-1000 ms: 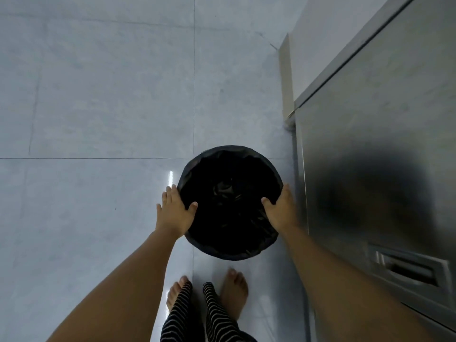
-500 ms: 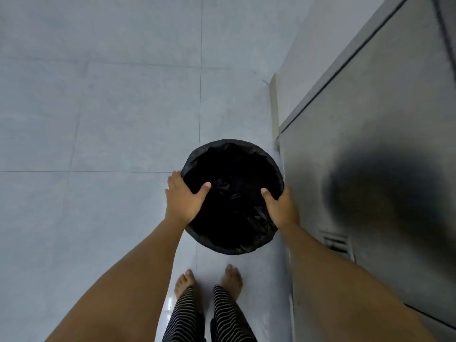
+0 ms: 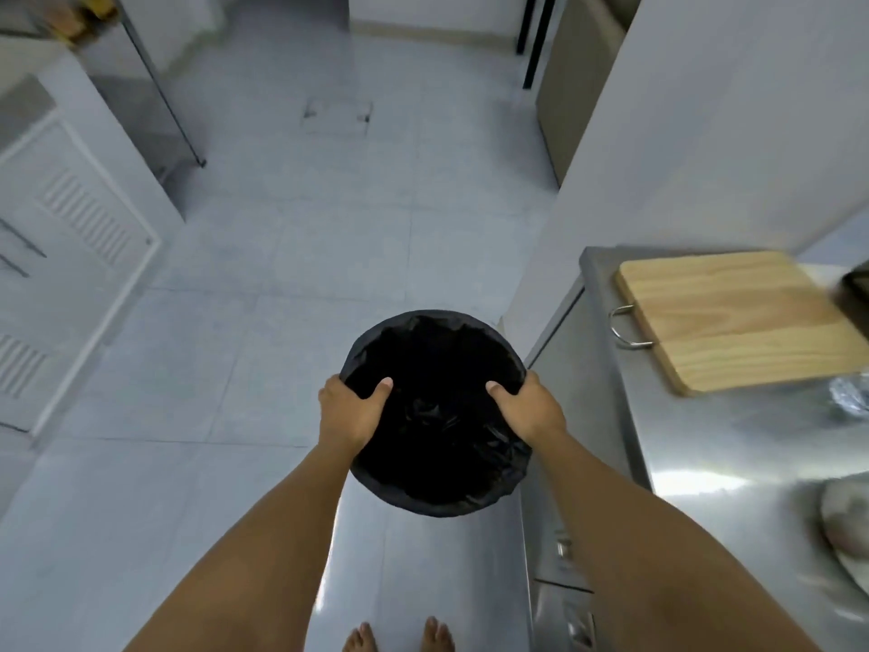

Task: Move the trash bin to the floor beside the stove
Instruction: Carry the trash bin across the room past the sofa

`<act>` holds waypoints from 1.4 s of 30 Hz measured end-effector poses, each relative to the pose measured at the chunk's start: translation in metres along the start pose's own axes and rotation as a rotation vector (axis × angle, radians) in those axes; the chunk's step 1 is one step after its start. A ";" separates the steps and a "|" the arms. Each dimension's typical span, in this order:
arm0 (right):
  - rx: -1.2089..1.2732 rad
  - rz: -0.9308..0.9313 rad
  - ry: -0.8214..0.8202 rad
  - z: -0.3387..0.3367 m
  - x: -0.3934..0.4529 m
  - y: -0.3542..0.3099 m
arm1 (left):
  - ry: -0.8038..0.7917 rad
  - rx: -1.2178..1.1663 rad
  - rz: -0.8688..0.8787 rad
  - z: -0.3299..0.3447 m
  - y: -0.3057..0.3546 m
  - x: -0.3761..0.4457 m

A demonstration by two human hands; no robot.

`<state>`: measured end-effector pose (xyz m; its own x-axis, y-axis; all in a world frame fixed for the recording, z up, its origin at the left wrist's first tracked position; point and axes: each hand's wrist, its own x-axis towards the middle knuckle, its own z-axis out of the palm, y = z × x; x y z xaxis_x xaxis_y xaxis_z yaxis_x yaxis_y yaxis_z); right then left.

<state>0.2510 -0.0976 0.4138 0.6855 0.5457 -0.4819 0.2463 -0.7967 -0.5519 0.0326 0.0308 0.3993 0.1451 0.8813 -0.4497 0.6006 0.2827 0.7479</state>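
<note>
Trash bin (image 3: pixel 435 416) is in your two hands, in front of you and close to the left edge of the steel bench (image 3: pixel 733 444); I judge it is lifted from the floor (image 3: pixel 263 294), because your bare feet (image 3: pixel 399 640) are far below it. Your left hand (image 3: pixel 350 409) has its grip clamped on the left side of the rim, thumb inside over the black liner (image 3: pixel 437 435) and the other fingers outside. Your right hand (image 3: pixel 529 409) holds the right side in the same way. I think this two-sided hold keeps the round bin level, and the thumbs also press the liner so it does not slip from the rim. On the bench, a wooden cutting board (image 3: pixel 733 317) with a metal handle lies well apart from the bin. A stove I cannot see with certainty, so I cannot tell you which way to go. On your right, the bench edge and the white wall (image 3: pixel 696 134) leave little room, and the right hand is just beside the bench front. On your left and ahead, the tiled floor is wide and free, up to the white cabinet (image 3: pixel 70 256) with vents and a thin metal leg (image 3: pixel 164 91) farther away. A floor hatch (image 3: pixel 336 116) is also ahead.
</note>
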 end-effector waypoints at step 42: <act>-0.057 -0.059 0.060 -0.120 0.355 -0.343 | -0.108 -0.069 0.117 -0.043 0.342 0.385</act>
<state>0.4922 0.3377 0.5137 0.7079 0.5770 -0.4074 0.3251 -0.7782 -0.5373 0.2598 0.4829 0.5027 0.2971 0.8649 -0.4045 0.5196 0.2089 0.8284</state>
